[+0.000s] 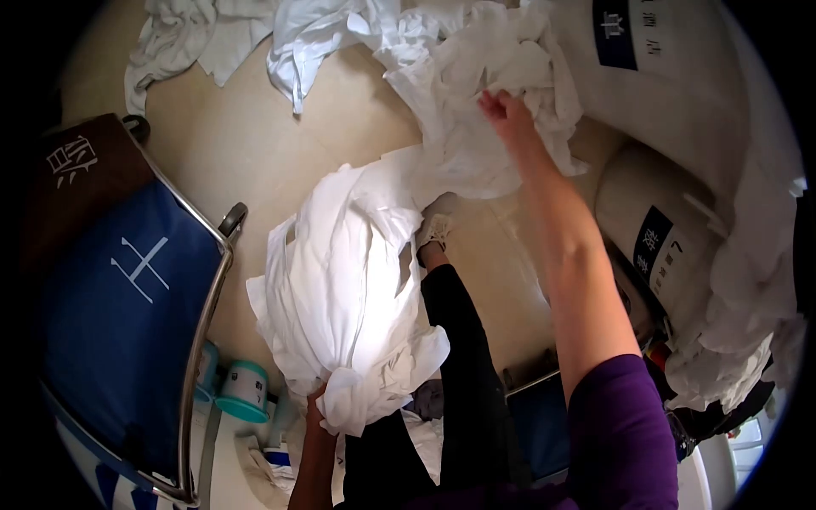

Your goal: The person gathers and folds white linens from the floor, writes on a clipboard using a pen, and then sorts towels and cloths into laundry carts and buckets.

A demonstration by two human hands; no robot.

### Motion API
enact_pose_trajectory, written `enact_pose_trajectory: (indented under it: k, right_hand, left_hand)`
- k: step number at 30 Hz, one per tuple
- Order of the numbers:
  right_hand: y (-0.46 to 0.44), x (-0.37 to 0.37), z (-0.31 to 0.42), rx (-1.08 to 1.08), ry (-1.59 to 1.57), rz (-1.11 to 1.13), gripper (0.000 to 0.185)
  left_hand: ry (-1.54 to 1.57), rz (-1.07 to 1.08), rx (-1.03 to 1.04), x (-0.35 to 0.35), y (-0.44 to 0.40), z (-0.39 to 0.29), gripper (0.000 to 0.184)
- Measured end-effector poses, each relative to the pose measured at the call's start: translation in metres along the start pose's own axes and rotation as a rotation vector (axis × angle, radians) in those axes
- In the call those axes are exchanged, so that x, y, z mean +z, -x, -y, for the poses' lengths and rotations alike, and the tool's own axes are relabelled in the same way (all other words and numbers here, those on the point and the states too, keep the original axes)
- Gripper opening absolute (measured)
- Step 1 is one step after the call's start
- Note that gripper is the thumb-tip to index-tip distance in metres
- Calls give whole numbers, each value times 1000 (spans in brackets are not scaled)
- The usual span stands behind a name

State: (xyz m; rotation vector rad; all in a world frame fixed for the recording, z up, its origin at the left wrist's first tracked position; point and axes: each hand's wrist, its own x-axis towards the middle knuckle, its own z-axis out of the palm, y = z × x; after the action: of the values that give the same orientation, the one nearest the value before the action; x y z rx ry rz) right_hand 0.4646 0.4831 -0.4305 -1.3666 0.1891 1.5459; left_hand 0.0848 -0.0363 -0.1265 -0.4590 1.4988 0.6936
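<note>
My left hand (318, 406) grips a large bunched white cloth (340, 255), which spreads out in front of my legs. Folds of the cloth cover part of that hand. My right arm reaches forward, and my right hand (507, 110) is closed over a pile of white cloths (476, 76) on the floor. Whether its curled fingers pinch a piece of that fabric is too small to tell.
A blue and brown cart (144, 280) with a metal frame and wheels stands at left. A white and teal bucket (244, 391) is beside it. More white cloths (191, 34) lie at upper left. Labelled white bags (663, 229) stand at right.
</note>
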Motion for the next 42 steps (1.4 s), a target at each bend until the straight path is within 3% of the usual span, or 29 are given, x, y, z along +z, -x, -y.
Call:
enact_pose_trajectory:
  k: [4, 6, 7, 9, 10, 11, 12, 14, 15, 16, 17, 19, 20, 22, 23, 25, 27, 29, 31, 32, 33, 34, 35, 37, 38, 39, 40, 42]
  right_hand:
    - [103, -10, -5, -21, 340, 97, 26]
    - [144, -12, -12, 90, 656, 104, 23]
    - [158, -7, -15, 78, 645, 106, 23]
    - [183, -7, -24, 153, 1064, 113, 22]
    - [181, -17, -32, 167, 1058, 110, 22]
    - [169, -30, -45, -109, 1443, 214, 23]
    - [153, -41, -58, -418, 1809, 325, 27]
    - [146, -39, -74, -367, 1991, 298, 27]
    - [139, -42, -83, -404, 2286, 420, 27]
    - [129, -46, -90, -442, 2577, 559, 27]
    - [119, -52, -96, -418, 2575, 570, 27]
    - [95, -70, -111, -611, 2820, 705, 28]
    - [78, -86, -121, -599, 2808, 733, 28]
    - [57, -112, -140, -722, 2690, 499, 31]
    - [55, -118, -151, -705, 2683, 510, 31]
    - [58, -120, -148, -359, 2504, 593, 28]
    - [76, -128, -144, -403, 2036, 555, 24]
    - [144, -79, -110, -601, 1848, 541, 23]
    - [219, -16, -71, -378, 1582, 211, 29]
    - [249, 8, -60, -169, 1124, 139, 31]
    - [280, 28, -49, 32, 656, 84, 33]
    - [322, 48, -31, 168, 495, 216, 30]
    - [365, 65, -27, 148, 495, 356, 29]
    - [451, 87, -23, 186, 1046, 634, 31]
    - [485, 81, -36, -367, 1438, 966, 40]
    - [531, 110, -24, -21, 1618, 1129, 48]
    - [557, 96, -43, -254, 1561, 1284, 44]
    - [600, 96, -59, -290, 1753, 1328, 56]
  left_hand:
    - [-189, 151, 198, 31, 15, -26, 46]
    - [30, 60, -29, 43, 20, -43, 42]
    - [21, 68, -19, 46, 25, -51, 42]
    - [-19, 27, -62, 44, 37, -62, 44]
    - [-35, -7, -91, 39, 45, -61, 45]
    - [-39, -20, -96, 24, 45, -55, 45]
    - [-61, 103, -4, 3, 36, -45, 42]
    - [-87, 214, 73, -24, 32, -29, 40]
    - [-83, 189, 189, -33, 30, -22, 33]
    - [-45, 129, 181, -43, 29, -15, 33]
    - [7, 48, 124, -48, 28, -13, 34]
    - [79, -72, 57, -57, 30, -14, 34]
    - [102, -115, 44, -62, 33, -14, 35]
    - [139, -166, 36, -70, 37, -16, 36]
    - [161, -180, 38, -75, 36, -17, 36]
    - [208, -172, 45, -78, 28, -16, 38]
    - [284, -120, 54, -73, 18, -19, 39]
    - [375, -51, 52, -64, 9, -23, 40]
    - [471, 28, 29, -55, 5, -28, 41]
    - [505, 66, 17, -47, 3, -30, 42]
    - [524, 95, 1, -43, 4, -34, 43]
    - [470, 99, 7, -24, 11, -43, 41]
    - [414, 99, 15, -3, 18, -51, 40]
    - [302, 95, 40, 32, 37, -68, 38]
    - [245, 83, 53, 38, 50, -76, 37]
    - [216, 32, 65, 21, 45, -69, 47]
    - [218, -91, 19, 31, 63, -80, 45]
    - [181, 20, 98, 8, 62, -75, 43]
